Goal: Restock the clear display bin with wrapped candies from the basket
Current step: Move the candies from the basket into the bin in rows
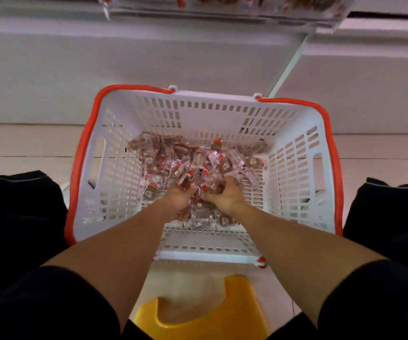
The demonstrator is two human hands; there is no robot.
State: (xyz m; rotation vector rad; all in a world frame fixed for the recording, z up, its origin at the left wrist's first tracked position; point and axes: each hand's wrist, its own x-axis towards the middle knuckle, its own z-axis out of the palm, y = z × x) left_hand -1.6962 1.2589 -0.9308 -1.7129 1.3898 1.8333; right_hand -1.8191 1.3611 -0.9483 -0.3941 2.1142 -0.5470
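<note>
A white slotted basket (207, 111) with an orange rim stands on the floor in front of me. Its bottom is covered with several wrapped candies (198, 163), brown in clear wrappers with red marks. Both my hands are down inside it, side by side in the pile. My left hand (179, 200) has its fingers curled round a bunch of candies. My right hand (225, 195) also grips candies, knuckles up. At the top edge of the view, the clear display bin (222, 7) shows only as a blurred strip holding some brown candies.
A white cabinet front (100, 69) rises behind the basket. A yellow plastic stool (210, 312) sits under me at the bottom. My dark-clothed knees (19, 217) flank the basket on both sides. Pale floor tiles (26, 148) lie to the left and right.
</note>
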